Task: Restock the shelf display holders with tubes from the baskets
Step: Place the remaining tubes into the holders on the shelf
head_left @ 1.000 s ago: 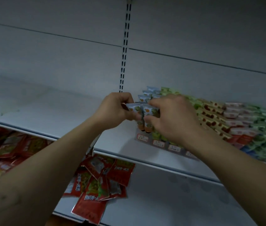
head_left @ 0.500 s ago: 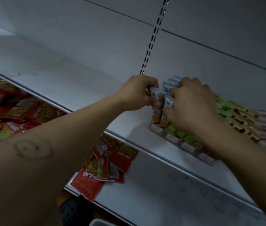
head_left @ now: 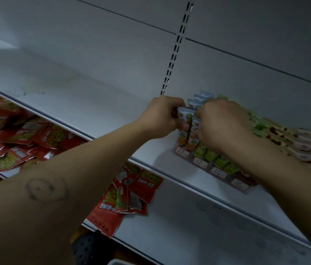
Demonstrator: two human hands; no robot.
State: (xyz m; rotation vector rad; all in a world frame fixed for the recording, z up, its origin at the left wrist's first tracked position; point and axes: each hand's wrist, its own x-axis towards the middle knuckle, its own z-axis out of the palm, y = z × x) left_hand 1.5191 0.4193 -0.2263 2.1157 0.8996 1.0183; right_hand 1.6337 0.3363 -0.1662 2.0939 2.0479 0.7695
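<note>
A stepped display holder [head_left: 239, 185] with price labels stands on the white upper shelf [head_left: 86, 96], filled with rows of tubes: orange ones at its left end, then green [head_left: 220, 161], red and white further right. My left hand [head_left: 163, 117] grips an orange tube [head_left: 183, 117] at the holder's left front corner. My right hand [head_left: 220, 124] pinches the neighbouring orange tube [head_left: 196, 124] just beside it. Both tubes stand upright over the front row, and my fingers hide their upper ends.
Red snack sachets [head_left: 130, 196] hang over the edge of the lower shelf, and more of them [head_left: 15, 134] are heaped at the left. A dark perforated thing [head_left: 83, 247] and a pale rim [head_left: 118, 262] show at the bottom edge. A slotted upright [head_left: 177, 46] runs up the back panel.
The view has swung left and down a little, so the hands sit further right in frame. Both hands keep hold of the orange tubes at the holder's left end.
</note>
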